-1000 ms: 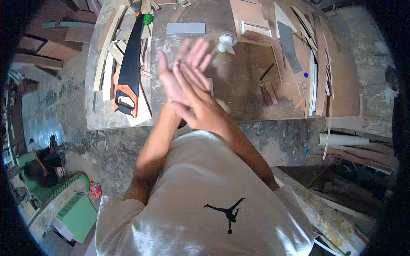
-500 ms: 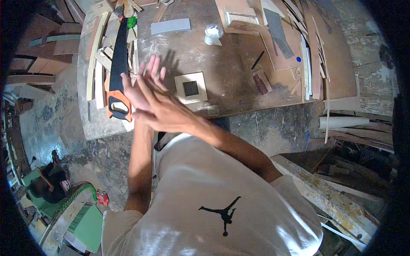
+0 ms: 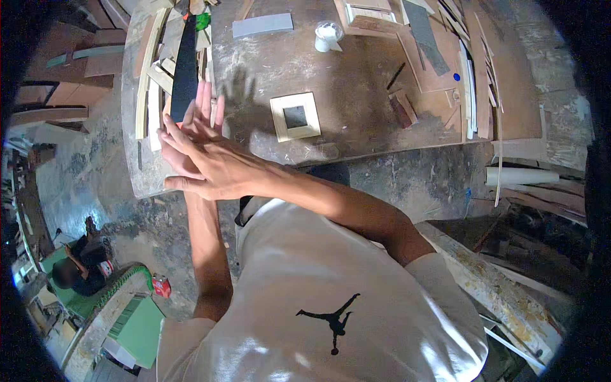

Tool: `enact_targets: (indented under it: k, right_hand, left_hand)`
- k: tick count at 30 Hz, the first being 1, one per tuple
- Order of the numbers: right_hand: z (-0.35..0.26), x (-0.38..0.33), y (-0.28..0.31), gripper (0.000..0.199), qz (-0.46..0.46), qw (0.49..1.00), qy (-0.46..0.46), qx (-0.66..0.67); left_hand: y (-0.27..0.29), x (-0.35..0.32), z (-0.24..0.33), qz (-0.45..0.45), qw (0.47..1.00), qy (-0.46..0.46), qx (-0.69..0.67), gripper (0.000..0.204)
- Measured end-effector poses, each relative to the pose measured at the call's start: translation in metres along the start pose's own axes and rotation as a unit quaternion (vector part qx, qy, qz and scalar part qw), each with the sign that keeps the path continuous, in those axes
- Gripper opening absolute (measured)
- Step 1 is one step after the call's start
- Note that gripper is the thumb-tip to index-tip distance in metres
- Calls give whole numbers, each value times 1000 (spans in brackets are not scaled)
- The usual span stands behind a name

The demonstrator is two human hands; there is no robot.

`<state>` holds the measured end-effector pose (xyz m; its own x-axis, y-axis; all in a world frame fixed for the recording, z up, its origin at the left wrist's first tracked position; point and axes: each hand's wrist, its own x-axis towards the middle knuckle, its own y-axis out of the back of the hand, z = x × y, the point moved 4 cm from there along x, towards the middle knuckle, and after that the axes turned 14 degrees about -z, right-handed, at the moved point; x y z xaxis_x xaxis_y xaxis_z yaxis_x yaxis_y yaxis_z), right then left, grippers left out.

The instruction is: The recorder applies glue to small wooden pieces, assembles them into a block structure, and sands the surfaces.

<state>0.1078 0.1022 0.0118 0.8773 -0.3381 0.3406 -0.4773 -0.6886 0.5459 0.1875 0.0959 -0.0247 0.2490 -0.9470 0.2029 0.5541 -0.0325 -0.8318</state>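
Note:
My left hand (image 3: 203,105) lies palm up at the table's near left, fingers stretched out. Across its palm rests my right hand (image 3: 223,164), flat with fingers extended, and nothing shows between them. Behind the hands is a handsaw (image 3: 184,70) with a black blade; most of its orange handle is hidden. Just right of the hands, a small square frame of pale wood (image 3: 279,121) lies flat on the table, apart from both.
The worktable (image 3: 356,89) holds wood strips (image 3: 150,76) at left, a grey strip (image 3: 262,25), a white-filled plastic cup (image 3: 324,39), a brown block (image 3: 403,108) and a dark pencil-like stick (image 3: 395,76). Another person (image 3: 79,267) sits at lower left.
My right hand has slid left over the left one, its fingers now nearer the left fingers. The whole view has shifted slightly, moving the table up and right.

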Motion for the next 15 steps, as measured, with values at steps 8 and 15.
enact_targets:
  k: [8, 15]
  right_hand:
    - [12, 12, -38, 106, -33, 997, -73, -2]
    - [19, -7, -39, 111, -164, 931, -223, 237]
  left_hand:
    - [66, -23, 30, 146, 949, -161, 226, 81]
    - [43, -20, 26, 104, 775, -246, 573, 75]
